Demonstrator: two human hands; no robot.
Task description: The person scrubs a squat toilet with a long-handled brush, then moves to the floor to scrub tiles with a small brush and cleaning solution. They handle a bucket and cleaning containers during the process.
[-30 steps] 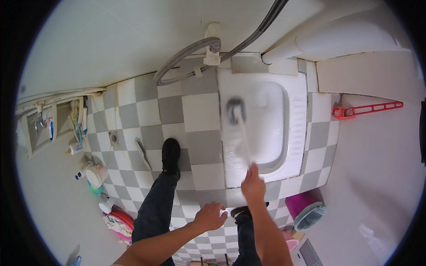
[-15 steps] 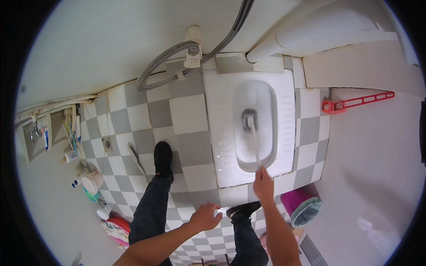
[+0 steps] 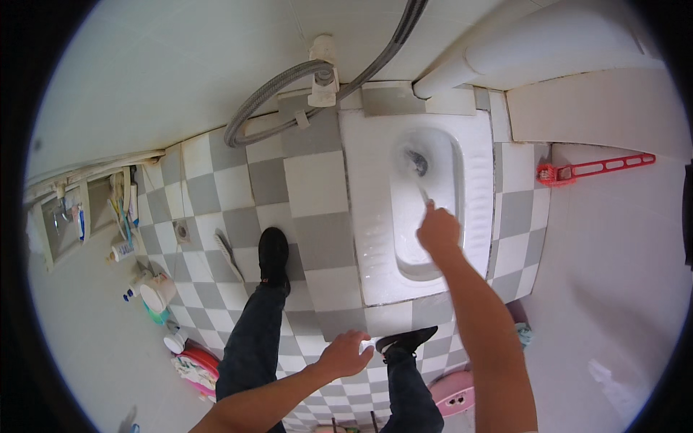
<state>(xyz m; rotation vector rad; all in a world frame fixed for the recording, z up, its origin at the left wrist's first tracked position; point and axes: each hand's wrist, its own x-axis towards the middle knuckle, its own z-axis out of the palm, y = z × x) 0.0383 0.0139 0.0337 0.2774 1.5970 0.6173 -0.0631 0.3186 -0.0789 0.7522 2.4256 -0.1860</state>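
Observation:
My right hand [image 3: 439, 231] is closed round the pale handle of a toilet brush [image 3: 424, 190], index finger along it. The brush's dark bristle head lies in the far part of the basin of the white squat toilet [image 3: 372, 249], with some whitish foam or water around it. My left hand [image 3: 346, 355] hovers empty above the floor near my right shoe, its fingers loosely bent and apart.
Left of the toilet a white brush [image 3: 228, 256] lies on checkered tiles near a floor drain [image 3: 182, 232]. A grey hose [image 3: 274, 85] loops by the wall valve. A red long-handled brush [image 3: 599, 167] hangs right. My forearm partly hides a bin [image 3: 522, 332]; a pink stool [image 3: 456, 392] stands nearby.
My right hand has moved farther forward over the basin, pushing the brush head toward its far end. The left hand hangs much as before, and the view has shifted slightly.

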